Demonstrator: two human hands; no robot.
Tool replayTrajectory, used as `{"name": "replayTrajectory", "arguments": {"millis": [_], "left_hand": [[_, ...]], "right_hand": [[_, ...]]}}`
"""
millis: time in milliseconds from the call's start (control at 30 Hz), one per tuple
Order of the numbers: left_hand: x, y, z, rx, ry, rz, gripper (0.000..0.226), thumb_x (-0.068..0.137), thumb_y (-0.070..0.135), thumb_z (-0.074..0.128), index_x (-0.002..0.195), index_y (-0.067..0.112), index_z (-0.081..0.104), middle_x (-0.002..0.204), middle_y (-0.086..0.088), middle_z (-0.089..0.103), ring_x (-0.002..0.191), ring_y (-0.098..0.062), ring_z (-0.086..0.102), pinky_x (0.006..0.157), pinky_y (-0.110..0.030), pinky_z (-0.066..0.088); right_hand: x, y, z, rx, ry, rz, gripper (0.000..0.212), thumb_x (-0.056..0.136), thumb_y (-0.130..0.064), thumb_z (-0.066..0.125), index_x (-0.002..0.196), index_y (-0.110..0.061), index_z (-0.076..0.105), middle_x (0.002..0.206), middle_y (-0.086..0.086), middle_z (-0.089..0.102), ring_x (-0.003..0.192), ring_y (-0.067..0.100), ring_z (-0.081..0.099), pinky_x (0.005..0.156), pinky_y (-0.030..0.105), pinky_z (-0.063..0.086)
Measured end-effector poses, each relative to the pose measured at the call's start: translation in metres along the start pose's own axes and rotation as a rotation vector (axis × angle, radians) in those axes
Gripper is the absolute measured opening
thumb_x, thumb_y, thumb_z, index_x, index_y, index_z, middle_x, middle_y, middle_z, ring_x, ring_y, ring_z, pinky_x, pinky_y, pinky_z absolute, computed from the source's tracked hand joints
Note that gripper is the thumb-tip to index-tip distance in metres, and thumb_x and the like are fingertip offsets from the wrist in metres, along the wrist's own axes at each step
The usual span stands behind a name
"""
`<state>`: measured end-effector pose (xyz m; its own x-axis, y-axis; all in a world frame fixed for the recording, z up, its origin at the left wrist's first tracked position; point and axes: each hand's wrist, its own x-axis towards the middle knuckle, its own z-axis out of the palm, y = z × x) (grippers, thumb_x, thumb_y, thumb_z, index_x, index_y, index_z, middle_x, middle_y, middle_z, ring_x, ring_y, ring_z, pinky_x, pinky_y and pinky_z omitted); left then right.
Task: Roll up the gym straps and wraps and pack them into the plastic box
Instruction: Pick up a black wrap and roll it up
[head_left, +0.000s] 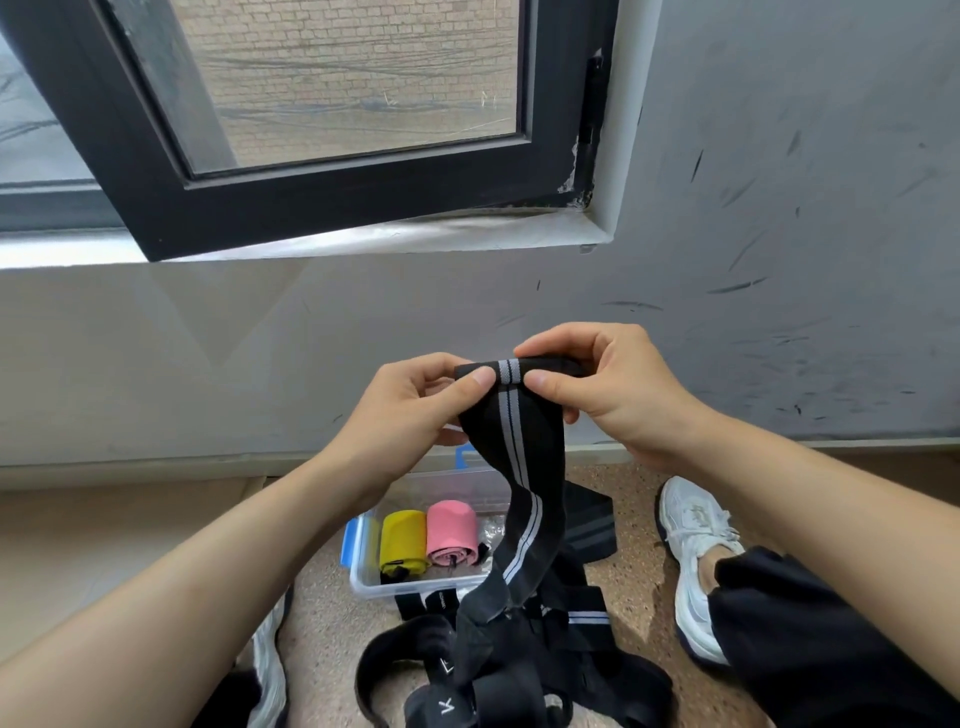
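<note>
Both the left hand (410, 410) and the right hand (608, 389) pinch the rolled top of a black striped wrap (511, 441) in their fingers. It hangs above the plastic box (415, 584). In the box lie a yellow roll (401, 540) and a pink roll (451, 532).

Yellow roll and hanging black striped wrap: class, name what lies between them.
The pink roll, beside the yellow roll in the plastic box, lies between it and the black striped wrap; head view.

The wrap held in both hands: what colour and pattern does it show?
The wrap is black with two pale grey stripes along its middle; head view.
</note>
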<state>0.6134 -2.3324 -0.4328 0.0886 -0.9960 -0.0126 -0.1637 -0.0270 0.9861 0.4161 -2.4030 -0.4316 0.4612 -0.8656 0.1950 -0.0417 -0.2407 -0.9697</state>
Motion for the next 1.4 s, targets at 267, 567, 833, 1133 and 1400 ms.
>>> {"name": "replayTrajectory", "arguments": {"millis": [267,567,833,1133,1400], "left_hand": [[0.0,-0.006,0.001,-0.069,0.008,0.021,0.011,0.095,0.011,0.069,0.105,0.011,0.074,0.087,-0.005,0.075,0.081,-0.008,0.07,0.064,-0.023,0.059],[0.002,-0.013,0.001,-0.064,0.072,0.118,0.021,0.087,-0.006,0.073,0.092,0.015,0.073,0.091,-0.012,0.072,0.081,-0.016,0.067,0.071,-0.024,0.06],[0.005,-0.013,0.0,-0.124,-0.032,-0.041,0.019,0.093,0.009,0.071,0.111,0.012,0.072,0.089,-0.003,0.075,0.081,-0.012,0.071,0.077,-0.032,0.063],[0.022,-0.029,-0.003,-0.068,0.028,-0.02,0.016,0.095,0.009,0.07,0.111,0.007,0.071,0.092,-0.007,0.075,0.084,-0.012,0.072,0.067,-0.024,0.06],[0.031,-0.033,-0.01,-0.007,0.094,0.057,0.021,0.089,-0.008,0.07,0.097,0.011,0.07,0.092,-0.012,0.07,0.081,-0.016,0.066,0.066,-0.022,0.057]], "right_hand": [[-0.002,0.003,0.0,-0.116,-0.036,-0.067,0.02,0.084,0.008,0.075,0.096,-0.009,0.075,0.09,0.013,0.075,0.076,0.015,0.07,0.063,0.026,0.057],[0.003,0.011,-0.001,0.093,-0.162,0.238,0.033,0.099,-0.028,0.061,0.115,0.0,0.068,0.102,0.019,0.067,0.084,0.028,0.066,0.053,0.025,0.055],[0.006,0.021,0.002,0.101,-0.123,0.199,0.015,0.097,-0.007,0.065,0.11,-0.004,0.071,0.093,0.015,0.071,0.08,0.019,0.068,0.052,0.023,0.055],[0.02,0.032,0.008,0.036,-0.073,0.135,0.02,0.091,0.004,0.069,0.102,-0.012,0.072,0.093,0.007,0.071,0.079,0.011,0.067,0.058,0.024,0.054],[0.03,0.027,0.014,0.076,-0.152,0.345,0.028,0.099,-0.035,0.064,0.107,-0.009,0.072,0.092,0.006,0.069,0.078,0.016,0.071,0.06,0.031,0.058]]}}
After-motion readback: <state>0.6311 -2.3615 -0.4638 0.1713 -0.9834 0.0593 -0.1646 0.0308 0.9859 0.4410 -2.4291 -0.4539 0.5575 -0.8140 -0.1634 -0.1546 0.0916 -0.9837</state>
